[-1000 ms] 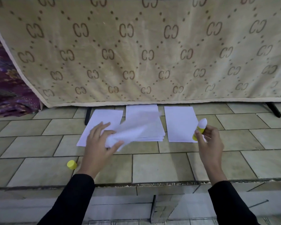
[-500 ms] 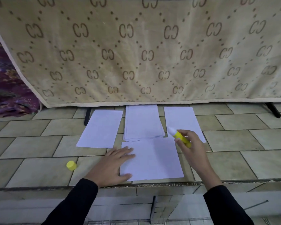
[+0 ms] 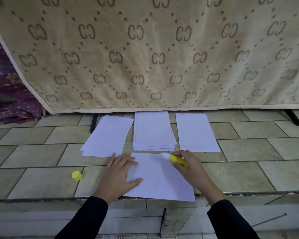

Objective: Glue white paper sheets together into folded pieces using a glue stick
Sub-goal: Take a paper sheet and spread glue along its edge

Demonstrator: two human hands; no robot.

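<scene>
Under the flat, straight fingers [image 3: 128, 161] of the left hand [image 3: 118, 176] lies the left edge of a white rectangular paper sheet [image 3: 162, 181]. The right hand [image 3: 191, 168] curls its fingers round a yellow plastic glue stick [image 3: 178, 160], whose white tip is at the sheet's far edge. Just beyond those fingers sits a stack of white paper sheets [image 3: 154, 131]; a yellow round cap [image 3: 76, 175] lies well left of the left fingers.

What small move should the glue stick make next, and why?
Probably draw the glue stick along the far edge of the sheet: its bare white tip sits at that edge, the right hand grips it, and the left hand holds the sheet flat.
</scene>
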